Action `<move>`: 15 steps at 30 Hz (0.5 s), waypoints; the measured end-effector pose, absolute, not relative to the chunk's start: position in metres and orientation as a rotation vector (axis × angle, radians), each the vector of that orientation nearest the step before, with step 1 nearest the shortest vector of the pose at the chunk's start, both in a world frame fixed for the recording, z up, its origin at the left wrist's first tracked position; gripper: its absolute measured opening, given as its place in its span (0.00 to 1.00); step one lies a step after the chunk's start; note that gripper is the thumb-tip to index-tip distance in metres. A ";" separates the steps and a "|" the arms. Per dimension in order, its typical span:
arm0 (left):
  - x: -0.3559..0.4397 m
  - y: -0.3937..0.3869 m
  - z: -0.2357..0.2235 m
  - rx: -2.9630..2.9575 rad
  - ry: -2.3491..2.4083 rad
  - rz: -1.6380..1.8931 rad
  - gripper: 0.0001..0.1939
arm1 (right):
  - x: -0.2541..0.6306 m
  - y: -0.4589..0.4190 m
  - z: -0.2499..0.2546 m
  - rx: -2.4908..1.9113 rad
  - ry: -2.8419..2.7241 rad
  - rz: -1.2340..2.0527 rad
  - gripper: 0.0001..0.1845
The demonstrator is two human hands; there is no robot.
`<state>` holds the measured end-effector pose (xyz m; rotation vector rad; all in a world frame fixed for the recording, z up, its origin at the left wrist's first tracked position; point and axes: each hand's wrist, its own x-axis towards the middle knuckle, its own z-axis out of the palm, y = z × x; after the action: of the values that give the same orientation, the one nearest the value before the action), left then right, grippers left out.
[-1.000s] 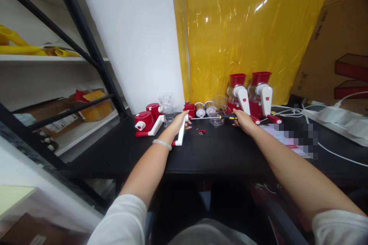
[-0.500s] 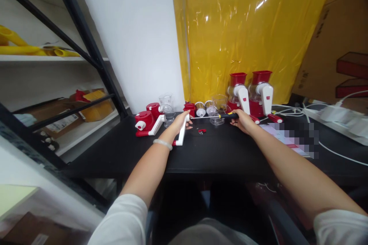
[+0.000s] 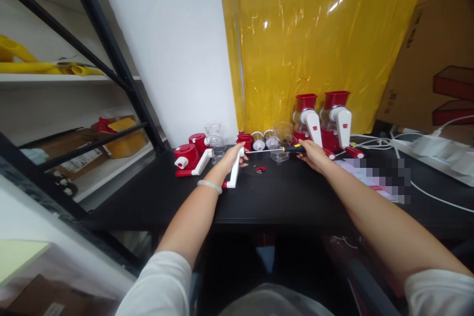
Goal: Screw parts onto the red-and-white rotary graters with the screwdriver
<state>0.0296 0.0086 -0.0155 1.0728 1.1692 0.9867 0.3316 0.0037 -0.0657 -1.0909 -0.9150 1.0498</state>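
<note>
My left hand (image 3: pixel 233 155) is closed around the upper end of a white crank handle (image 3: pixel 234 174) with a red grip at its lower end. In my right hand (image 3: pixel 310 150) is a screwdriver (image 3: pixel 292 148) with a black and yellow handle. Its long shaft lies level and points left, and the tip meets the upper end of the crank handle by my left fingers; the exact contact is too small to make out. Below the shaft, a small red piece (image 3: pixel 260 169) lies on the black table with tiny metal bits that look like screws.
Two red bases (image 3: pixel 187 155) stand at left, one with a white crank. Behind my hands are clear plastic parts (image 3: pixel 283 133) and grater drums (image 3: pixel 258 140). Two assembled rotary graters (image 3: pixel 336 121) stand at right, near a printed sheet (image 3: pixel 366 177), white cables and a power strip (image 3: pixel 433 150).
Almost nothing differs. The screwdriver and my right hand have shifted very slightly; my left hand keeps the crank handle in the same place.
</note>
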 end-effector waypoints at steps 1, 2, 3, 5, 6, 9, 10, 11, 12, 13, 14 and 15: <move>0.030 0.008 -0.015 1.077 1.168 0.982 0.22 | 0.332 0.004 -0.065 -1.092 -0.888 1.036 0.19; 0.030 0.008 -0.015 1.082 1.168 0.976 0.22 | 0.332 0.005 -0.065 -1.097 -0.865 1.017 0.19; 0.029 0.008 -0.015 1.085 1.168 0.973 0.22 | 0.333 0.007 -0.065 -1.103 -0.857 0.993 0.19; 0.029 0.008 -0.013 1.087 1.163 0.974 0.22 | 0.335 0.010 -0.066 -1.124 -0.842 0.939 0.20; 0.029 0.008 -0.013 1.084 1.158 0.979 0.22 | 0.337 0.012 -0.067 -1.132 -0.833 0.917 0.20; 0.027 0.007 -0.010 1.063 1.146 0.990 0.20 | 0.340 0.017 -0.070 -1.127 -0.792 0.875 0.21; 0.026 0.007 -0.009 1.055 1.144 0.988 0.20 | 0.341 0.019 -0.071 -1.114 -0.782 0.871 0.21; 0.025 0.007 -0.008 1.047 1.142 0.984 0.19 | 0.341 0.020 -0.071 -1.096 -0.776 0.872 0.21; 0.025 0.007 -0.007 1.043 1.136 0.980 0.19 | 0.341 0.021 -0.072 -1.076 -0.778 0.876 0.20; 0.024 0.007 -0.007 1.042 1.124 0.976 0.19 | 0.341 0.021 -0.072 -1.052 -0.784 0.881 0.20; 0.024 0.006 -0.006 1.045 1.105 0.971 0.19 | 0.340 0.022 -0.072 -1.031 -0.790 0.886 0.20; 0.023 0.005 -0.006 1.050 1.087 0.967 0.20 | 0.340 0.022 -0.072 -1.012 -0.792 0.889 0.19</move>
<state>0.0232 0.0054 -0.0055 1.0504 1.0867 0.9668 0.3402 0.0220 -0.0721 -1.0122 -0.7922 0.8890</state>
